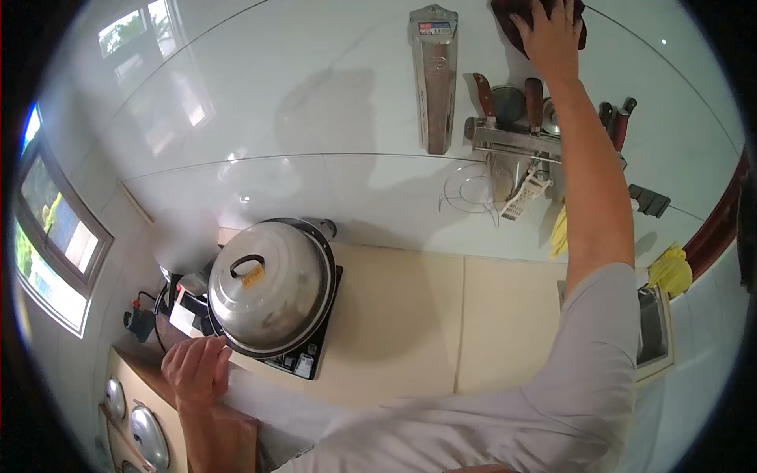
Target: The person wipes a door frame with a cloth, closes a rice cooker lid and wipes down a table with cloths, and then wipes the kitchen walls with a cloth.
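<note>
High on the tiled wall, my right hand (549, 39) presses a dark brown cloth (511, 30) against the tiles, its fingers spread over it. The arm passes in front of a metal wall rack (516, 142) that holds knives and other utensils. At the lower left my left hand (197, 369) is closed, with fingers curled, at the counter's front edge; whatever may be inside it is hidden. Close to this hand a large pot with a domed metal lid (268, 292) sits on a black cooktop (306, 363).
A clear-fronted metal holder (435, 83) hangs on the wall. Below the rack hang a white grater (527, 195) and a wire ring. Yellow cloths (670, 270) are near the sink (653, 327) on the right. A window (59, 229) and pot lids (148, 437) are at the left.
</note>
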Available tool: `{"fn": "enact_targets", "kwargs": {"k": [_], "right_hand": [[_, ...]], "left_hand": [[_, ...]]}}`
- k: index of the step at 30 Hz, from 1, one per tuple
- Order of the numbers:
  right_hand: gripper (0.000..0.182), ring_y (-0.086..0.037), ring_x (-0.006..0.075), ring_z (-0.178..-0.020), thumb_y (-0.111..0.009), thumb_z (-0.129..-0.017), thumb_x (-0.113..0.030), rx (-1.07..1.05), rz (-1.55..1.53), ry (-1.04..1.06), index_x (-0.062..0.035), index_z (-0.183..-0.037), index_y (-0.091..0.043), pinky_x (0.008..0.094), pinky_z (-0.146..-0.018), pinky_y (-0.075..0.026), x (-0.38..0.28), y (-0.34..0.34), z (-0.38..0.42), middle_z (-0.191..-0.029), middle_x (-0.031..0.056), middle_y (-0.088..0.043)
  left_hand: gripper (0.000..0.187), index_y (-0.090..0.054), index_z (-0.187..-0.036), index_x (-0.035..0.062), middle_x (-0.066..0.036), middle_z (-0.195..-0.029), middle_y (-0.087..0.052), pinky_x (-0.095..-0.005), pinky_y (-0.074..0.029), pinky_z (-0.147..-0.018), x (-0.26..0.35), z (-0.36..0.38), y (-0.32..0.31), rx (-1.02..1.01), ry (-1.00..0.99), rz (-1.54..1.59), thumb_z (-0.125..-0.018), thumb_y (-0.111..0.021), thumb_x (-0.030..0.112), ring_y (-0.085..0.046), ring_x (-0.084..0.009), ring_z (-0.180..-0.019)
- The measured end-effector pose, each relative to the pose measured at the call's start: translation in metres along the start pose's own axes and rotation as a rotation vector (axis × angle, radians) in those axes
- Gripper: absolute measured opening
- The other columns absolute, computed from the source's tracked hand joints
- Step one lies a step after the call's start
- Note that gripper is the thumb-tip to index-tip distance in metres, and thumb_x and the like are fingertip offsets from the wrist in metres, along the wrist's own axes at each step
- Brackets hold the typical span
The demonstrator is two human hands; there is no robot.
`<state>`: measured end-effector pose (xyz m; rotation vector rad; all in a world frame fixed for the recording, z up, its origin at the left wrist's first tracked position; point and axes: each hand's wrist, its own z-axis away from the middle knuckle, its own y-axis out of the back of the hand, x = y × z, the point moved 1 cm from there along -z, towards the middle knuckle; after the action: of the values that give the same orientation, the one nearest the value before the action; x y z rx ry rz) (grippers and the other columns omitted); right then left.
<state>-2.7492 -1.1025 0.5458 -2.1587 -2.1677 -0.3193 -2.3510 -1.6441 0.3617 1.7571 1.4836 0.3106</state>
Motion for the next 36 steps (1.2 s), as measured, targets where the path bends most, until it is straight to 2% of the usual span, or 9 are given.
{"fn": "enact_targets", "kwargs": {"k": [4,8,20,25,28,31,33,35,36], "right_hand": [[0.067,-0.03,0.0566,-0.145,-0.06,-0.101,-0.038,-0.027,-0.003,-0.122,-0.0024,-0.154,-0.042,0.0662,-0.12,-0.021,-0.009,-0.007,0.002,-0.147,0.0387,-0.041],[0.069,-0.029,0.0561,-0.145,-0.059,-0.102,-0.038,-0.047,0.002,-0.113,-0.0028,-0.157,-0.037,0.0655,-0.121,-0.021,-0.014,0.0,0.005,-0.147,0.039,-0.041],[0.068,-0.032,0.0536,-0.144,-0.067,-0.096,-0.037,-0.068,-0.066,-0.158,-0.0035,-0.151,-0.046,0.0613,-0.122,-0.024,-0.012,0.01,0.018,-0.145,0.0351,-0.044],[0.066,-0.033,0.0536,-0.143,-0.068,-0.096,-0.037,-0.031,-0.072,-0.081,-0.0037,-0.15,-0.048,0.0613,-0.121,-0.025,-0.003,0.013,0.025,-0.144,0.0346,-0.044],[0.066,-0.033,0.0535,-0.143,-0.068,-0.096,-0.037,-0.039,-0.074,-0.092,-0.0033,-0.15,-0.048,0.0613,-0.121,-0.025,-0.003,0.017,0.029,-0.144,0.0346,-0.044],[0.066,-0.033,0.0533,-0.143,-0.068,-0.096,-0.037,-0.032,-0.058,-0.084,-0.0028,-0.149,-0.049,0.0608,-0.121,-0.026,-0.002,0.015,0.03,-0.144,0.035,-0.044],[0.066,-0.033,0.0532,-0.143,-0.068,-0.097,-0.037,-0.007,-0.046,-0.061,-0.0024,-0.149,-0.049,0.0605,-0.121,-0.026,0.004,0.003,0.034,-0.143,0.0353,-0.044],[0.064,-0.034,0.051,-0.146,-0.063,-0.099,-0.047,0.06,0.057,-0.011,-0.0166,-0.153,-0.048,0.0642,-0.119,-0.027,0.018,-0.022,0.04,-0.148,0.0324,-0.044],[0.064,-0.034,0.051,-0.146,-0.063,-0.099,-0.047,0.066,0.053,-0.003,-0.0166,-0.153,-0.048,0.0642,-0.119,-0.027,0.016,-0.02,0.04,-0.148,0.0324,-0.044]], "left_hand": [[0.022,-0.073,-0.104,0.0072,-0.007,-0.092,-0.073,-0.0373,-0.057,-0.068,0.03,-0.033,-0.028,-0.04,0.09,0.194,-0.084,-0.078,0.016,-0.072,-0.0261,-0.077],[0.029,-0.072,-0.113,0.0093,-0.008,-0.107,-0.073,-0.038,-0.059,-0.074,0.068,-0.119,-0.051,-0.114,-0.099,0.314,-0.086,-0.078,0.019,-0.073,-0.0273,-0.088],[0.038,-0.07,-0.127,0.0163,-0.008,-0.129,-0.068,-0.04,-0.058,-0.095,0.052,-0.445,-0.143,0.401,-0.261,0.366,-0.092,-0.076,0.03,-0.067,-0.0289,-0.114],[0.039,-0.069,-0.129,0.0174,-0.006,-0.13,-0.067,-0.04,-0.055,-0.1,0.069,-0.474,-0.149,0.466,-0.345,0.194,-0.096,-0.071,0.036,-0.065,-0.0286,-0.117],[0.038,-0.067,-0.13,0.0187,-0.006,-0.127,-0.067,-0.0426,-0.055,-0.1,0.07,-0.485,-0.152,0.308,-0.382,0.082,-0.097,-0.067,0.038,-0.065,-0.0278,-0.117],[0.036,-0.066,-0.131,0.0197,-0.006,-0.128,-0.067,-0.0448,-0.055,-0.098,0.068,-0.49,-0.144,0.303,-0.413,-0.038,-0.098,-0.066,0.035,-0.066,-0.028,-0.115],[0.031,-0.07,-0.128,0.0186,-0.008,-0.116,-0.073,-0.0447,-0.057,-0.091,0.066,-0.494,-0.129,0.243,-0.33,-0.018,-0.098,-0.067,0.027,-0.069,-0.025,-0.111],[0.034,-0.068,-0.129,0.0196,-0.009,-0.121,-0.071,-0.0446,-0.057,-0.091,0.063,-0.5,-0.109,0.169,-0.267,0.043,-0.096,-0.07,0.027,-0.069,-0.0262,-0.111],[0.038,-0.067,-0.13,0.0207,-0.011,-0.127,-0.068,-0.0444,-0.057,-0.091,0.059,-0.503,-0.104,0.094,-0.206,0.101,-0.093,-0.073,0.027,-0.068,-0.0274,-0.111]]}}
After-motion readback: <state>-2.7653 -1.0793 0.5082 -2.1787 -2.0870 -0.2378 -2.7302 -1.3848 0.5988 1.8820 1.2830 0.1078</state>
